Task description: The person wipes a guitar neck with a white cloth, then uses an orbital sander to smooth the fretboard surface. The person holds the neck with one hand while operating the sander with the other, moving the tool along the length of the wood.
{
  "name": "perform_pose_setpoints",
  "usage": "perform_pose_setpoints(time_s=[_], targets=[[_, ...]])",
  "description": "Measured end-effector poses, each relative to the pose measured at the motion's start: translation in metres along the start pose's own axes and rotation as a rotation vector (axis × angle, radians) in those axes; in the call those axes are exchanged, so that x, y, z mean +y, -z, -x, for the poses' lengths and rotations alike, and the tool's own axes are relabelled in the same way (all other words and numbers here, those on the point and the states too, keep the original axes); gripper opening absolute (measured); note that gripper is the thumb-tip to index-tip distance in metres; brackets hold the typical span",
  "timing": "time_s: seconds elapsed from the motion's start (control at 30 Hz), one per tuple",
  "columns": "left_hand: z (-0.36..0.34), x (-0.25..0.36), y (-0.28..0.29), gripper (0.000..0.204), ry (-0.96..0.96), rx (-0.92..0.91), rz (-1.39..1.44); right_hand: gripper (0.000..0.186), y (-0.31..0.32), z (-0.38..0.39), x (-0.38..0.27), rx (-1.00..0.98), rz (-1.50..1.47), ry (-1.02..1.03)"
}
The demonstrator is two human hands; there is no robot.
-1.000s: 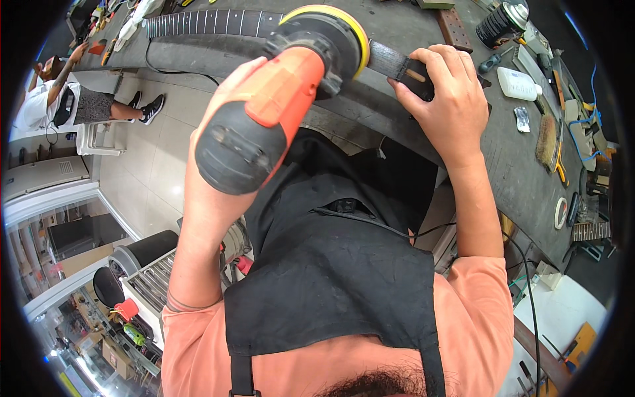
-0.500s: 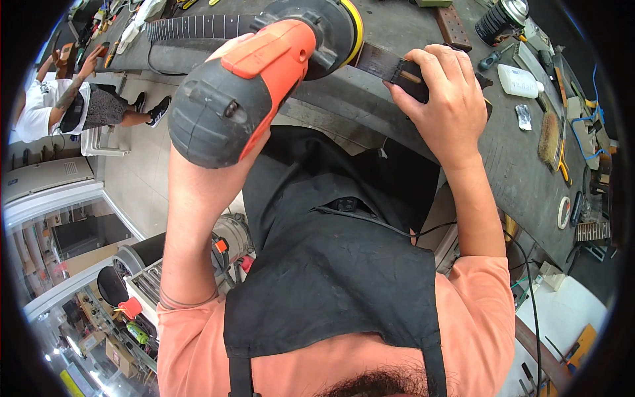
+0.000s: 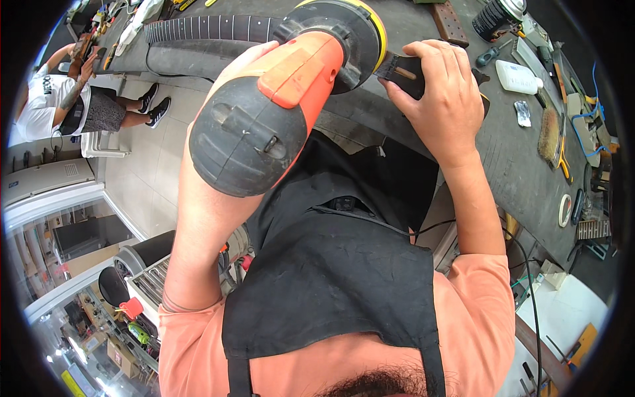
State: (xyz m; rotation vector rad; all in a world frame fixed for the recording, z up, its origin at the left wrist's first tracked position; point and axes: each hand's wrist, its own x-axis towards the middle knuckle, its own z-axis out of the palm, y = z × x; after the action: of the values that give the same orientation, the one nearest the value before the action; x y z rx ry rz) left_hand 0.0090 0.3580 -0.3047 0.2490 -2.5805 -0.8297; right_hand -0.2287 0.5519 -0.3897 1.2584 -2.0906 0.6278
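Note:
My left hand (image 3: 241,63) is closed around an orange-and-black power sander (image 3: 301,69), mostly hidden beneath its body. The sander's round black pad with a yellow rim (image 3: 370,26) lies over a long dark guitar neck (image 3: 192,28) along the bench edge. The neck's fretted part with small dots shows to the left of the pad. To the right, my right hand (image 3: 443,99) grips the neck's dark end piece (image 3: 403,73), which has a light slot in it, with thumb below and fingers curled over the top. A black cable crosses my dark apron (image 3: 324,264).
The grey bench (image 3: 522,165) holds a spray can (image 3: 496,20), a white bottle (image 3: 519,77), a brush (image 3: 550,135), a rusty drilled bar (image 3: 451,25) and other tools on the right. At far left, a seated person (image 3: 56,109) holds a wooden object. A vacuum-like machine (image 3: 235,255) is below left.
The sander in my left hand moved left and up, then back right to a little beyond its first position. My right hand stays on the neck's end. The seated person's arms have shifted.

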Motion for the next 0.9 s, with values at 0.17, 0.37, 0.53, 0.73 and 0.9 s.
perform_pose_setpoints(time_s=[0.17,0.37,0.53,0.73,0.9], targets=[[0.002,0.013,0.001,0.059,0.074,-0.019,0.0,0.068,0.0,0.004,-0.003,0.029,-0.059,-0.054],[0.001,0.025,-0.004,0.055,0.018,0.038,0.006,0.07,-0.001,0.004,-0.003,0.038,-0.071,-0.033],[0.003,0.008,-0.007,0.084,-0.086,0.002,-0.094,0.069,0.001,0.004,-0.002,0.004,-0.073,-0.054],[0.017,0.013,-0.01,0.081,0.03,-0.04,-0.028,0.066,0.004,0.003,0.0,-0.05,-0.093,-0.066],[0.019,0.005,-0.009,0.078,0.041,-0.012,-0.061,0.066,0.004,0.004,0.0,-0.047,-0.093,-0.069]])
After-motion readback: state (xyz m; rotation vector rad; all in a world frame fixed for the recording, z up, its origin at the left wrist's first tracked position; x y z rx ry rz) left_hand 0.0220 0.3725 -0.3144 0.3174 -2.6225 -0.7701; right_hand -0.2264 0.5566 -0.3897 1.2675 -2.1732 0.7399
